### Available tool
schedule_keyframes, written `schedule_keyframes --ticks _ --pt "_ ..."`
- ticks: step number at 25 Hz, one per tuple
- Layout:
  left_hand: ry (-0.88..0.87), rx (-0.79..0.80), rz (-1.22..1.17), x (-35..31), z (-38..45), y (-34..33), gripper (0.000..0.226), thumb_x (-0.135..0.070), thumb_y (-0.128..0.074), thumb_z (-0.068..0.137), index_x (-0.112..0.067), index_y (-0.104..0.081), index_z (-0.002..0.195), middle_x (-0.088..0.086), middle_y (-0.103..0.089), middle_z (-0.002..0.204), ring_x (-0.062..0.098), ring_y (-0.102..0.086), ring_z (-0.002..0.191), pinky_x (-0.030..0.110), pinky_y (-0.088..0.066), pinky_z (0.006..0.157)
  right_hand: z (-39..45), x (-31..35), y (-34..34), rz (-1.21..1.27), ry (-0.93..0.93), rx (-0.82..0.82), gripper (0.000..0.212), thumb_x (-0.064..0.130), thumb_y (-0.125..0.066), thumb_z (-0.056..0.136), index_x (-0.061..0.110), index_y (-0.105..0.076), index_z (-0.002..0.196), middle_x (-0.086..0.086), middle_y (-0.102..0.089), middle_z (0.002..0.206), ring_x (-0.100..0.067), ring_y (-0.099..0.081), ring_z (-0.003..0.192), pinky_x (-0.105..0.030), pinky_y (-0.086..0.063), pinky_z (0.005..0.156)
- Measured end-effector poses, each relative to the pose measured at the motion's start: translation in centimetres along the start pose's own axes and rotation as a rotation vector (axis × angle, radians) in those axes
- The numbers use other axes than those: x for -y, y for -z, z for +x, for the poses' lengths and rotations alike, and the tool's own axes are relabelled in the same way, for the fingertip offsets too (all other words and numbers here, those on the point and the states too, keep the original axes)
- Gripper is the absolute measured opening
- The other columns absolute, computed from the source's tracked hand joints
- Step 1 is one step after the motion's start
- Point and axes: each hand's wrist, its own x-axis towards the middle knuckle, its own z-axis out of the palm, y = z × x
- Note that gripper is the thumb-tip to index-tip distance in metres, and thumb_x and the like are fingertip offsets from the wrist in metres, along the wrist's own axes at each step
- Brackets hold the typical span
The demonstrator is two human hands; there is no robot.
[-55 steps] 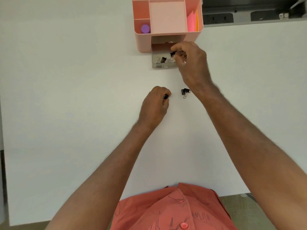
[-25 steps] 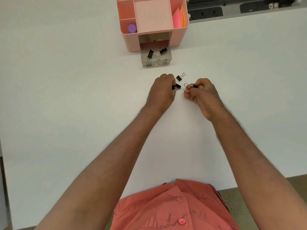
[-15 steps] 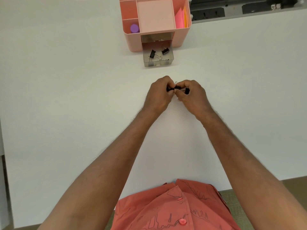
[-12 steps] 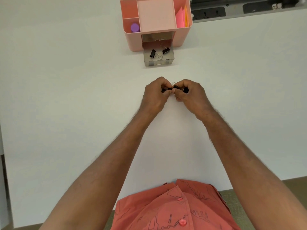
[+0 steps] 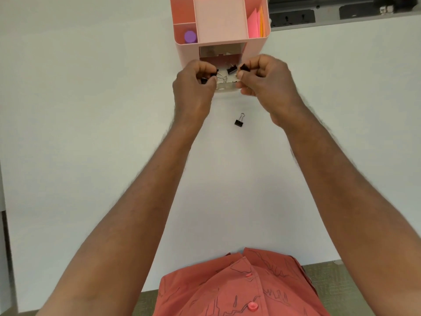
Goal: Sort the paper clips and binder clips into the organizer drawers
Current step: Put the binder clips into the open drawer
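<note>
Our left hand (image 5: pixel 193 87) and right hand (image 5: pixel 266 80) were both up at the open drawer (image 5: pixel 224 86) of the pink organizer (image 5: pixel 257 47), fingers curled. The left pinched a black binder clip (image 5: pixel 204 80) at its fingertips, with another dark bit showing by the knuckles that we could not tell apart from the clips lying inside. The right pinched a second clip (image 5: pixel 245 67) between thumb and forefinger, just above the drawer's right side. At least 1 clip (image 5: pixel 232 70) already lay in the drawer with wire handles beside it; how many in all was hard to say, as our fingers covered much of it. 1 clip (image 5: pixel 239 121) sat alone on the white table (image 5: pixel 91 133), between our wrists and well short of the drawer.

We judged these clips to be light, stiff and springy: a hard black steel body with 2 thin wire loops that flop. The body was the surer place to take hold, thumb and finger across its flat sides; the loops were easier to hook off the table but would let the clip swing. Dropped from low, they should land without harm, though they could bounce off the drawer's front lip. We saw no paper clips loose on the table.
</note>
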Motion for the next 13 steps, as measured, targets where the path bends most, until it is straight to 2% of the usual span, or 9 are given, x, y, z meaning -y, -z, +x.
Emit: schedule_keyframes --ticks 2,6,10,13 --pt "-0.113 0.026 0.195 -0.2 1.2 -0.3 0.019 -0.002 -0.062 0.086 -0.018 -0.07 0.094 -0.009 -0.068 0.093 0.003 -0.061 0.081 0.017 -0.052 0.073 1.3 0.5 0.0 -0.191 0.094 -0.069 0.01 0.011 -0.066 0.095 0.015 -0.07 0.103 -0.003 -0.073 0.093 -0.012 -0.075 0.083 -0.03 -0.063 0.077" --pt "-0.27 0.11 0.548 0.1 3.1 -1.4 0.029 -0.001 -0.051 0.082 -0.017 -0.067 0.1 0.0 -0.066 0.104 0.015 -0.059 0.091 0.033 -0.052 0.074 2.5 0.4 -0.6 -0.455 0.199 -0.105 0.011 0.014 -0.067 0.094 0.02 -0.071 0.102 0.016 -0.065 0.087 -0.003 -0.067 0.083 -0.029 -0.06 0.082" --pt "-0.327 0.146 0.582 0.4 3.4 -1.7 0.026 -0.003 -0.05 0.089 -0.012 -0.066 0.107 0.006 -0.064 0.114 0.02 -0.058 0.101 0.029 -0.047 0.079 3.2 -0.1 -1.2 -0.65 0.286 -0.084 0.018 0.011 -0.061 0.094 0.019 -0.071 0.107 0.004 -0.072 0.103 -0.013 -0.066 0.094 -0.036 -0.057 0.086" --pt "-0.378 0.054 0.519 1.0 1.8 -1.3 0.025 -0.001 -0.054 0.087 -0.011 -0.066 0.106 0.008 -0.062 0.113 0.022 -0.058 0.103 0.033 -0.051 0.079 3.8 0.1 -2.2 -0.757 0.323 -0.053 0.025 0.006 -0.056 0.094 0.02 -0.071 0.108 -0.001 -0.072 0.107 -0.019 -0.066 0.095 -0.041 -0.057 0.084"
